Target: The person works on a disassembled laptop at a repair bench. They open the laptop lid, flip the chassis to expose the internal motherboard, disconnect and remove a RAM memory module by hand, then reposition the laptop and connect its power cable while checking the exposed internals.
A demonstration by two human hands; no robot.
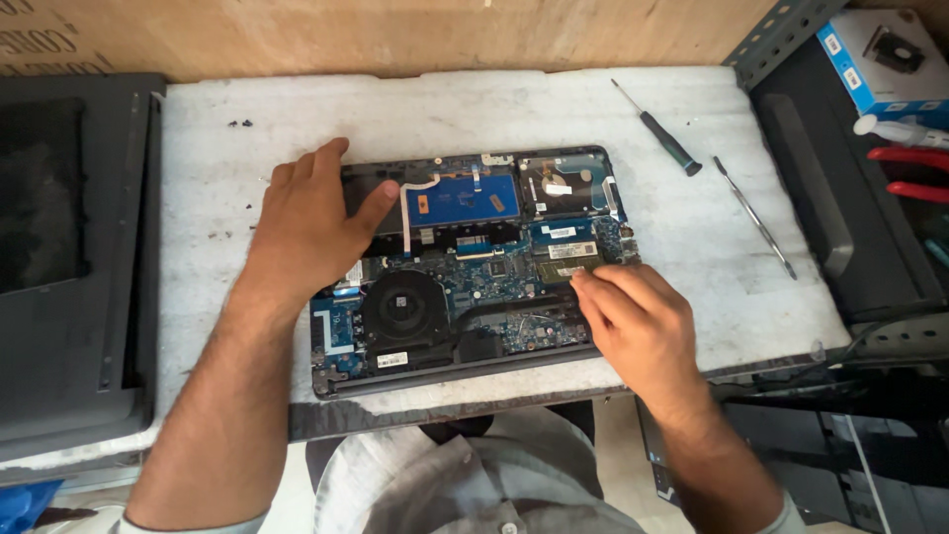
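An opened laptop [465, 267] lies bottom-up on a white foam sheet [474, 109], its blue circuit board, black fan [403, 305] and blue battery area exposed. My left hand [311, 222] rests flat on the laptop's left side, fingers spread, thumb toward the middle. My right hand [633, 316] is at the right side of the board, fingertips pinched on a green memory module [573, 265] seated in its slot.
A black-handled screwdriver [657, 129] and a thin metal pry tool [756, 218] lie on the foam to the right. A dark panel [69, 267] sits at left. A black case, a blue box [875, 59] and red-handled pliers [914, 173] stand at right. A cardboard wall is behind.
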